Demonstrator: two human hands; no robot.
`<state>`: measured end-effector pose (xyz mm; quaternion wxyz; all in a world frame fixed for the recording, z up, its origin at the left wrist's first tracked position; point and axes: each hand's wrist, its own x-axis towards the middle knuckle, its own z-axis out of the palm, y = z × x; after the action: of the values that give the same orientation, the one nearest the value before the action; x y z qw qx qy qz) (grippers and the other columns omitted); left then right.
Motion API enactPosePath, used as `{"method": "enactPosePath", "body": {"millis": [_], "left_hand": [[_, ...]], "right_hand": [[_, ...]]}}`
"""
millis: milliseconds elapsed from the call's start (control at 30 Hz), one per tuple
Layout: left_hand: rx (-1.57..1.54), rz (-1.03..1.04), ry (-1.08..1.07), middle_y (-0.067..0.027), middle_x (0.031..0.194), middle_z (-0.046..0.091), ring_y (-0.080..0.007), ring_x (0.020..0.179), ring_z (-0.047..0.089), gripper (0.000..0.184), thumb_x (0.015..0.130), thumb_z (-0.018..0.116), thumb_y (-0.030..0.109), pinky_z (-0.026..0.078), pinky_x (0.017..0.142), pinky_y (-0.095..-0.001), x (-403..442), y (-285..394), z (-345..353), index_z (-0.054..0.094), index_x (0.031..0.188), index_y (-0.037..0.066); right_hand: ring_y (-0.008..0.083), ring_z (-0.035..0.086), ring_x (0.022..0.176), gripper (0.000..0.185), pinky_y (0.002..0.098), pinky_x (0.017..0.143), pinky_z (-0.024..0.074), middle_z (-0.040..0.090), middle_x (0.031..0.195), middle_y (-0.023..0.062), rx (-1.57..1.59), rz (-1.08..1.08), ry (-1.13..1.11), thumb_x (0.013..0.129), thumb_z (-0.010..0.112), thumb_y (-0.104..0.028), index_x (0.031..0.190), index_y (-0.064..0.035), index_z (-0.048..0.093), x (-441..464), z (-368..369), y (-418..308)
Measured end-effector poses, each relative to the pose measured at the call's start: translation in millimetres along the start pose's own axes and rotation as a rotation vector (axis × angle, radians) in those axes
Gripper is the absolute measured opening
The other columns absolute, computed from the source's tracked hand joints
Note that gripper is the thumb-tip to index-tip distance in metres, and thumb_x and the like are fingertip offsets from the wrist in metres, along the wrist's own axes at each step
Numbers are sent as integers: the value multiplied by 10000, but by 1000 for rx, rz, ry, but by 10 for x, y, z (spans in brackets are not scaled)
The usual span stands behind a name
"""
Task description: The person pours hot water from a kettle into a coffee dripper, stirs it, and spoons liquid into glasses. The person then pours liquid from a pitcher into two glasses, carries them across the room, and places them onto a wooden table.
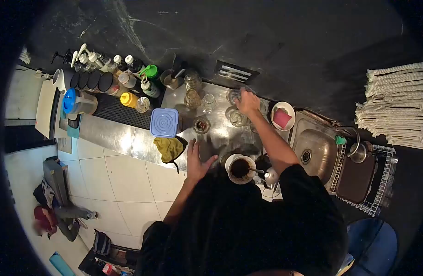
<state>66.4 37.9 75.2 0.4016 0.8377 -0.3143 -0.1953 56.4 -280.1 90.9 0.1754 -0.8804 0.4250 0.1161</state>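
Where my right hand [249, 102] reaches: upper part of the frame, right of centre, at a clear glass [233, 96] near the back of the metal tabletop [122, 138].
Right fingers: curled, partly closed, at the glass; I cannot tell whether they pinch it.
Glass: it looks light, stiff and fragile, probably slippery if wet; I would grip it gently round its sides.
Left hand [196, 162]: just below centre, fingers spread, thumb apart, holding nothing, near the mustard cloth [169, 149].
Around: another glass [238, 118] near the right hand, a white bowl [241, 180] with dark contents and a spoon [256, 170] at lower centre.
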Motion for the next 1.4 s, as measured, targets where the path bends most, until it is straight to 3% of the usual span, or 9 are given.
{"method": "enactPosePath", "body": {"millis": [67, 200, 333, 400, 433, 633, 700, 1100, 1400], "left_hand": [[-128, 26, 1, -208, 1330, 557, -350, 1210, 546, 559, 808, 812, 305, 460, 997, -442, 31, 257, -124, 587, 1217, -3], [-523, -135, -128, -92, 1081, 689, -198, 994, 649, 418, 945, 682, 328, 522, 799, -337, 345, 659, -130, 598, 1219, 24], [-1017, -353, -228, -69, 1115, 688, -203, 1012, 655, 482, 1013, 544, 431, 525, 854, -346, 1003, 987, 88, 564, 1282, 32], [-1283, -395, -512, -76, 1137, 678, -197, 1019, 653, 466, 1032, 496, 440, 525, 864, -333, 1291, 993, 215, 566, 1271, 47], [-1303, -434, -518, -80, 1121, 670, -195, 999, 657, 410, 1000, 573, 400, 526, 871, -336, 1381, 1064, 238, 581, 1240, 68], [-890, -238, -444, -75, 1045, 686, -195, 902, 679, 467, 800, 833, 280, 549, 799, -358, 1740, 1108, 472, 603, 1129, 42], [-417, 255, -178, -107, 1067, 689, -239, 920, 680, 576, 708, 889, 265, 535, 830, -381, 2029, 874, 772, 590, 1125, 3], [-257, 178, -144, -201, 1203, 641, -347, 1096, 636, 899, 617, 888, 189, 505, 933, -409, 2207, 206, 1681, 408, 1349, -13], [-82, 63, -171, -252, 1235, 625, -431, 1149, 601, 938, 607, 903, 199, 482, 963, -460, 2098, 238, 1799, 389, 1372, 24]], "right_hand": [[353, 640, 1074, 523, 461, 942, 469, 650, 1184, 199, 90, -124, 202, 862, 721, -327, 1264, -27, 576, -116, -31, 58], [319, 558, 1102, 551, 462, 999, 346, 624, 1166, 133, 310, -485, 609, 829, 756, -291, 1297, -60, 579, -539, -164, 143], [342, 551, 1144, 578, 449, 1027, 347, 627, 1220, 139, 681, -500, 678, 756, 818, -189, 1273, -71, 589, -1067, -196, -12], [352, 550, 1168, 580, 450, 1026, 372, 618, 1262, 151, 706, -501, 654, 754, 822, -179, 1269, -68, 581, -1213, -158, -4], [356, 549, 1172, 579, 450, 1021, 383, 614, 1267, 156, 742, -493, 665, 757, 820, -174, 1271, -66, 576, -1243, -130, -4], [375, 538, 1186, 526, 447, 1026, 413, 578, 1258, 177, 778, -327, 585, 823, 767, -191, 1283, -51, 553, -1331, -142, 342], [385, 540, 1168, 530, 460, 997, 431, 580, 1219, 184, 593, -204, 510, 821, 754, -177, 1289, -49, 539, -1341, 25, 661], [415, 525, 1222, 722, 492, 1011, 445, 513, 1296, 222, 258, 170, 72, 762, 817, -301, 1318, -35, 441, -1274, 392, 845], [357, 541, 1232, 735, 476, 1020, 436, 550, 1313, 170, 177, 195, 96, 753, 826, -314, 1333, -21, 483, -1170, 411, 866]]}}
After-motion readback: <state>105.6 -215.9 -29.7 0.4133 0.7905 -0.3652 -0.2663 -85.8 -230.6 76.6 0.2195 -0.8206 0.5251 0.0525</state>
